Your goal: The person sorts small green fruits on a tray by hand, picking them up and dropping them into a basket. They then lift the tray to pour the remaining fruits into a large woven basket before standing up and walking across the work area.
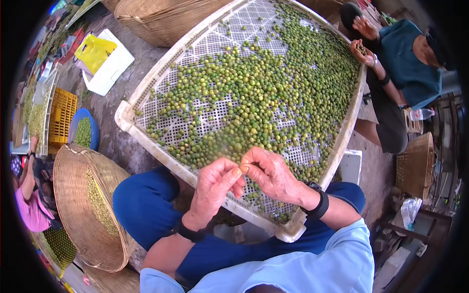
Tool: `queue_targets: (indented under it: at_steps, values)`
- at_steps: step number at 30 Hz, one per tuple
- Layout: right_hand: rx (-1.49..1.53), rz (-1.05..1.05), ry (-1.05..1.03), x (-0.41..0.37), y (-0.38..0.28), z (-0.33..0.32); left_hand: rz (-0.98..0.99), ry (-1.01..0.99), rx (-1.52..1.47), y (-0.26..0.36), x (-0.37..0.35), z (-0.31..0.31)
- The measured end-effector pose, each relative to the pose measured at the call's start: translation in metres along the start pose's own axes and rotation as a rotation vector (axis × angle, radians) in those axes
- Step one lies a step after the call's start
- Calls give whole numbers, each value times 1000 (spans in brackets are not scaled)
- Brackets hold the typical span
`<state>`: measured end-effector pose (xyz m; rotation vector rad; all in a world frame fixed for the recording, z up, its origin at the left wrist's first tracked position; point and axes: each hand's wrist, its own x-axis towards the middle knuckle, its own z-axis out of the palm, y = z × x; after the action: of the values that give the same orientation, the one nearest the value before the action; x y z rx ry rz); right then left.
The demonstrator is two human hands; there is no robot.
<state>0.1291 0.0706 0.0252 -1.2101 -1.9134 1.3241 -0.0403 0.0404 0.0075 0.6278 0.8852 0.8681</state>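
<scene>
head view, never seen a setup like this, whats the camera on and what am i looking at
There is no machine here: a person works with two bare hands. The single picture comes from a camera worn on their head, looking forward and down, so the scene looks round and bent at its edges.

In front of them is a white tray with a mesh of holes, spread with small round green and yellowish fruits. The left hand and right hand meet above its near edge, fingertips together; whether they hold something tiny, I cannot tell.

At the right, a co-worker's open hand holds a few small things. At the left stand a woven basket and a blue basin, both with more fruits inside.
</scene>
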Motion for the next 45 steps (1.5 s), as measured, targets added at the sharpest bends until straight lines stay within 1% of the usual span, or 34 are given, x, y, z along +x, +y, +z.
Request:
queue_targets:
  at_steps: [3, 5, 6, 7, 9, 11, 13, 14, 15, 16, 17, 18, 19, 20, 21, 22, 23, 25, 26, 27, 28, 29, 30, 31, 32, 33, 35, 36, 37, 38, 39, 40, 43, 45]
  values:
    - [51, 23, 35, -17, 2, 7, -70, -66, 6, 1, -2, -2]
    - [-205, -129, 101, -24, 1, 9, -163, -186, 15, 5, 0, -5]
    - [-225, -160, 112, -26, 1, 9, -177, -229, 19, 8, 1, -6]
    - [-223, -159, 120, -27, 2, 9, -180, -233, 25, 12, -2, -5]
    - [-228, -81, 231, -28, 4, 6, -256, -457, 85, 23, -7, 0]
    - [-207, -57, 264, -35, -1, -1, -243, -484, 129, 24, -6, 6]
    - [-131, -60, 28, -50, -8, -1, 4, -249, 273, 17, -4, 8]
    - [-92, -95, -70, -59, -11, 4, 56, -182, 310, 12, -1, 3]
    - [-54, -117, -166, -70, -11, 12, 57, -185, 312, 6, 4, 1]
    - [-14, -138, -259, -83, -11, 22, 134, -108, 324, 0, 9, -2]
    - [51, -86, -349, -93, -11, 33, 206, -32, 335, -3, 11, -2]
    - [-84, -132, -418, -106, -5, 47, 269, 75, 649, -3, 12, 1]
    - [-220, -177, -485, -116, 3, 59, 266, 65, 652, -6, 13, 2]
    - [-221, -173, -476, -125, 10, 69, 318, 61, 886, -10, 14, 1]
    - [-394, -236, -517, -128, 11, 75, 371, 56, 1121, -12, 15, -1]
    - [-567, -298, -554, -129, 13, 80, 311, -50, 1124, -12, 14, -1]
    - [-564, -293, -543, -129, 16, 84, 309, -62, 1131, -12, 13, 1]
    - [-548, -253, -707, -124, 16, 85, -15, -231, 1001, -12, 10, 10]
    - [-547, -245, -701, -125, 17, 84, -103, -270, 955, -10, 9, 17]
    - [-481, -357, -552, -127, 20, 84, -104, -276, 954, -17, 10, 15]
    - [-414, -467, -404, -127, 19, 82, 139, -306, 1092, -29, 11, 10]
    - [-412, -462, -405, -128, 18, 78, 386, -332, 1219, -37, 10, 6]
    - [-354, -398, -454, -123, 10, 69, 384, -333, 1215, -36, 11, 7]
    - [-296, -335, -506, -118, 2, 56, 425, -257, 1252, -32, 13, 9]
    - [-288, -253, -346, -115, -7, 38, 466, -179, 1290, -26, 16, 12]
    - [-381, -180, -249, -112, 0, 26, 507, -99, 1326, -21, 17, 14]
    - [-691, -15, 17, -100, 26, -5, 448, -72, 1265, -12, 14, 14]
    - [-1024, 96, 16, -97, 52, -23, 420, -79, 1243, -8, 12, 15]
    - [-987, 113, 262, -90, 72, -44, 395, -86, 1222, -4, 11, 14]
    - [-991, 192, 374, -83, 92, -66, 383, -56, 1211, -3, 8, 14]
    - [-993, 421, 348, -71, 90, -85, 393, -56, 1212, -3, 7, 12]
    - [-979, 547, 343, -59, 98, -102, 381, -21, 1225, -2, 7, 9]
    - [-998, 617, 433, -20, 124, -137, 386, 5, 1260, 1, 8, 4]
    - [-808, 787, 468, 15, 123, -147, 359, -4, 1291, -2, 10, 1]
